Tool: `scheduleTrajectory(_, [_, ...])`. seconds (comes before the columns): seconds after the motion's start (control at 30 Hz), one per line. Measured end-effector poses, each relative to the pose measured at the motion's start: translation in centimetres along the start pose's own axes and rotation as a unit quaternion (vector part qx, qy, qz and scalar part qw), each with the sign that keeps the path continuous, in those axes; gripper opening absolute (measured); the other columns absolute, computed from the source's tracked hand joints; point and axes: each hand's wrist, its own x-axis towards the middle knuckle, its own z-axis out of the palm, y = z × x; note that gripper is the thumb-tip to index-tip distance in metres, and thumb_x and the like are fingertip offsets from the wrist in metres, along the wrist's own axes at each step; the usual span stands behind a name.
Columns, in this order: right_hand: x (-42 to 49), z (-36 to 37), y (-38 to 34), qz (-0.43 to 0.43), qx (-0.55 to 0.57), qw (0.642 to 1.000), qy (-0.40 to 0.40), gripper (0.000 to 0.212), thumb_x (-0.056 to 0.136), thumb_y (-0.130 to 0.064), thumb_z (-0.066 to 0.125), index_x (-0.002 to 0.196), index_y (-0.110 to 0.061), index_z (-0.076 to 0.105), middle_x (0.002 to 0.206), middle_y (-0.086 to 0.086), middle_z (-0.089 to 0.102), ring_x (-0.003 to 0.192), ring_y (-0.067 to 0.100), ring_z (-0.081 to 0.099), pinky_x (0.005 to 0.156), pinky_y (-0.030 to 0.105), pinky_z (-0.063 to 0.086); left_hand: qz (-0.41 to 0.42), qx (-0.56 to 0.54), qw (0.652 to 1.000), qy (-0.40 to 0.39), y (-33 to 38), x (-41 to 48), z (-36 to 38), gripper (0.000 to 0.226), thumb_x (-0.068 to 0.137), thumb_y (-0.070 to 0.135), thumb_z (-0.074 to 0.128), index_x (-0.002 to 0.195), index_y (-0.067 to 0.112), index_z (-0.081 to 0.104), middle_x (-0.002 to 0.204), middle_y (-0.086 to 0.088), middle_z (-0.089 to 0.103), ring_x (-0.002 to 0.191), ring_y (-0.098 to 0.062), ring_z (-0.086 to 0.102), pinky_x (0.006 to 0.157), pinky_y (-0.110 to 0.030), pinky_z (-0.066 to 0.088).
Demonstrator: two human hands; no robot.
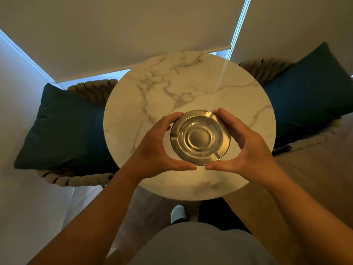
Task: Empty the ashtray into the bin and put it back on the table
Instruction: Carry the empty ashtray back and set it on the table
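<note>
A round metal ashtray [199, 137] with a raised centre and notches in its rim is over the near half of the round white marble table [189, 88]. Only a few dark specks show inside it. My left hand [158, 148] cups its left rim, fingers at the top and thumb at the bottom. On the opposite rim my right hand [246, 148] does the same. The two thumbs nearly meet under the near edge. Whether the ashtray rests on the table or is held just above it I cannot tell. No bin is in view.
A woven rope chair with a dark teal cushion [63, 129] stands left of the table, another with a teal cushion [309, 96] to the right. Closed roller blinds [122, 29] hang behind. My foot in a white slipper [177, 213] is on the floor by the table's near edge.
</note>
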Motion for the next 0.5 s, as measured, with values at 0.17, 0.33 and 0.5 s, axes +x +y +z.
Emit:
scheduleTrajectory(0.17, [6.7,-2.7,2.1,-0.014,-0.024,0.999,-0.016,0.118,0.051,-0.057,0.083,0.151,-0.028,0.028,0.149,-0.019,0.042,0.137,-0.003,0.04,0.111,0.013,0.034,-0.018,0.019,0.999,0.022,-1.5,6.2,-0.7,0.106,0.054,0.058,0.086,0.143,0.035,0.032,0.139,0.028,0.044,0.129,-0.001,0.047,0.107,-0.028,0.044])
scheduleTrajectory(0.33, [13.6,-5.2,5.1,-0.034,-0.059,0.996,-0.049,0.12,0.05,-0.057,0.081,0.152,-0.024,0.027,0.152,-0.011,0.042,0.137,0.002,0.04,0.112,0.02,0.035,-0.064,0.054,0.996,0.029,-3.7,12.3,-1.0,0.113,0.05,0.051,0.092,0.145,0.024,0.036,0.142,0.012,0.049,0.131,-0.005,0.046,0.109,-0.028,0.042])
scheduleTrajectory(0.5, [19.4,-6.0,9.0,-0.046,-0.077,0.993,-0.071,0.121,0.05,-0.042,0.092,0.151,-0.019,0.029,0.149,-0.006,0.045,0.13,-0.001,0.041,0.108,0.011,0.032,-0.097,0.088,0.991,0.041,-6.7,17.2,-0.9,0.117,0.045,0.052,0.093,0.144,0.023,0.039,0.141,0.009,0.05,0.128,-0.006,0.048,0.106,-0.024,0.039])
